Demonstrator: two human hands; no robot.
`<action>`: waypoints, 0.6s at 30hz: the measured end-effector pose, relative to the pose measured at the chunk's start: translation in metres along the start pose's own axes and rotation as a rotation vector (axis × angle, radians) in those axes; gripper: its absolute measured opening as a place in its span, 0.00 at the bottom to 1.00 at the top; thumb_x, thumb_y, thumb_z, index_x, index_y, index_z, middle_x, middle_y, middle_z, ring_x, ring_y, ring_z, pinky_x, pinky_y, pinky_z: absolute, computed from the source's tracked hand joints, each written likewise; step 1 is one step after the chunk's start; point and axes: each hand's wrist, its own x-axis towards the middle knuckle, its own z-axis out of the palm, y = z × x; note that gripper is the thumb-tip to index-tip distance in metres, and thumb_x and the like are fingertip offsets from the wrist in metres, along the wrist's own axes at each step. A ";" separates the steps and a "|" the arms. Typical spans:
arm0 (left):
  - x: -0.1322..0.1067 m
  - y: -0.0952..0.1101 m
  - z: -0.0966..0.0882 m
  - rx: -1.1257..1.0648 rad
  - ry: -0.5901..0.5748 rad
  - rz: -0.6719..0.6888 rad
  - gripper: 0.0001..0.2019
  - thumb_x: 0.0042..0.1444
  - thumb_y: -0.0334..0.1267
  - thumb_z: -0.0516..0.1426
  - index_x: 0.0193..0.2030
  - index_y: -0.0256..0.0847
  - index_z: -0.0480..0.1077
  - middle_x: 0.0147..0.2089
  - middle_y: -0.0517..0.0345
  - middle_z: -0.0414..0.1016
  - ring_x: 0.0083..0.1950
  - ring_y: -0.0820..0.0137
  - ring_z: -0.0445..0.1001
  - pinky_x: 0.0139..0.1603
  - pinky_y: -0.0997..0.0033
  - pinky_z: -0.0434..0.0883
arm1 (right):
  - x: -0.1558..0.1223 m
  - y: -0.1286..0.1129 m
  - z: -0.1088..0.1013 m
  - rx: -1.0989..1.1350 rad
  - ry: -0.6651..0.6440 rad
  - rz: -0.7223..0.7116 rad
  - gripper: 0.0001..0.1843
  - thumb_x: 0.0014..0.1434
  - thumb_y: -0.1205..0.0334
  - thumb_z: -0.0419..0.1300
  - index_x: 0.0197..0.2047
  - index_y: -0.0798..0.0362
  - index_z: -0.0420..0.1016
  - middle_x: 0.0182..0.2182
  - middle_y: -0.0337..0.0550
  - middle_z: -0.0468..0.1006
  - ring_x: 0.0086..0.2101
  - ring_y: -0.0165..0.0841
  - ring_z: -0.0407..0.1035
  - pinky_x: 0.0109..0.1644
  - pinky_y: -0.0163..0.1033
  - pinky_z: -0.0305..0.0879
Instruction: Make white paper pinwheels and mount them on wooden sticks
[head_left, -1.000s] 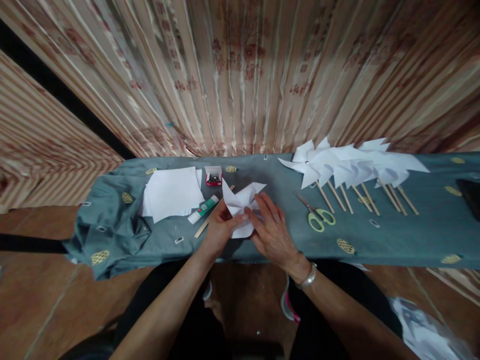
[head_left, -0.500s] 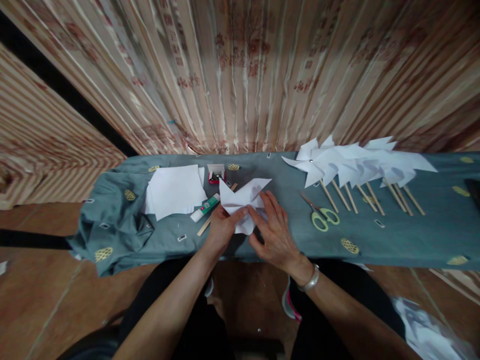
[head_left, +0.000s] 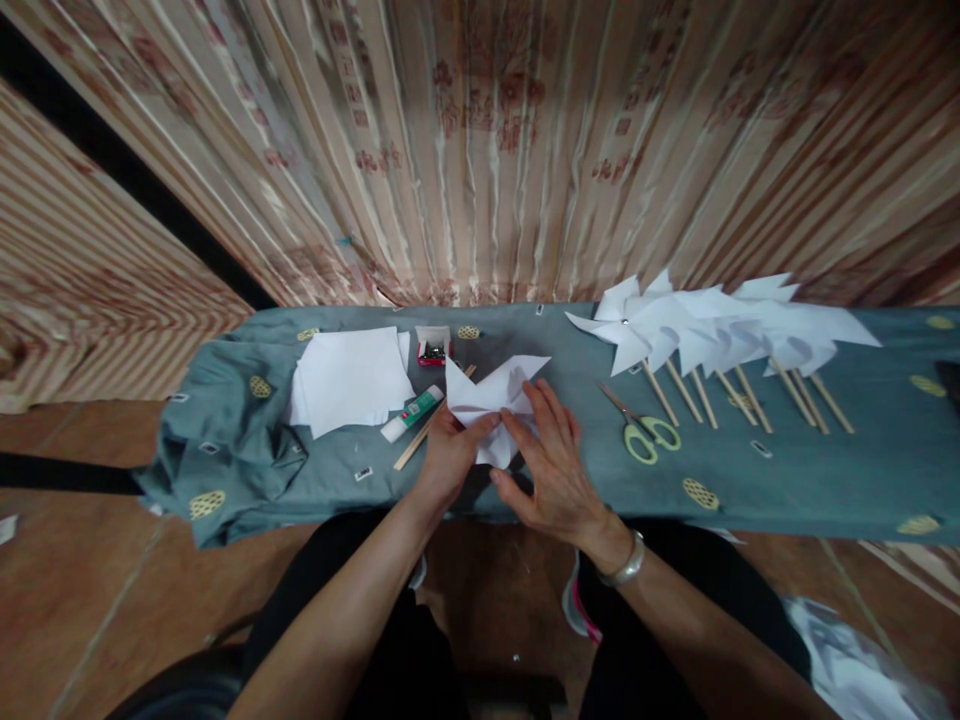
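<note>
My left hand [head_left: 448, 452] grips a white paper pinwheel [head_left: 491, 392] by its left side, thumb pressed near the middle of the folds. Over the pinwheel's right side lies my right hand [head_left: 551, 455], fingers stretched out and thumb apart from the paper. Its index fingertip touches the centre close to my left thumb. The underside of the pinwheel is hidden. Just left of it are wooden sticks [head_left: 410, 452] and a green and white glue stick [head_left: 412, 413]. A small open red box [head_left: 433, 352] of metal pins or tacks stands behind.
A stack of white paper [head_left: 352, 380] lies on the left of the cloth-covered table [head_left: 525, 330]. Scissors with green handles [head_left: 649, 436] rest to the right. Several finished pinwheels [head_left: 705, 320] on sticks overlap at the back right. A pleated curtain [head_left: 480, 150] hangs behind the table.
The pinwheel and both hands have shifted slightly to the right. My right thumb has moved a little further from the paper. My left hand keeps its grip.
</note>
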 end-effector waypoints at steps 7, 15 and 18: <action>0.000 0.000 0.003 0.002 0.030 0.000 0.15 0.40 0.35 0.68 0.37 0.34 0.77 0.36 0.53 0.82 0.33 0.68 0.76 0.39 0.69 0.71 | 0.001 -0.002 -0.001 -0.068 0.012 -0.021 0.33 0.62 0.52 0.55 0.66 0.56 0.55 0.69 0.63 0.51 0.69 0.53 0.42 0.65 0.61 0.48; 0.000 -0.002 0.004 -0.015 0.010 0.005 0.16 0.39 0.34 0.69 0.38 0.35 0.77 0.36 0.55 0.82 0.34 0.69 0.76 0.40 0.69 0.71 | 0.002 -0.001 -0.004 -0.088 0.035 -0.021 0.29 0.64 0.51 0.54 0.63 0.57 0.58 0.67 0.65 0.55 0.68 0.52 0.44 0.65 0.60 0.49; 0.001 -0.004 0.004 -0.006 0.004 0.014 0.16 0.38 0.34 0.69 0.37 0.35 0.77 0.36 0.55 0.82 0.35 0.68 0.76 0.40 0.69 0.71 | 0.002 0.000 -0.005 -0.062 0.038 -0.006 0.28 0.64 0.51 0.54 0.62 0.57 0.60 0.68 0.65 0.54 0.69 0.52 0.43 0.65 0.60 0.49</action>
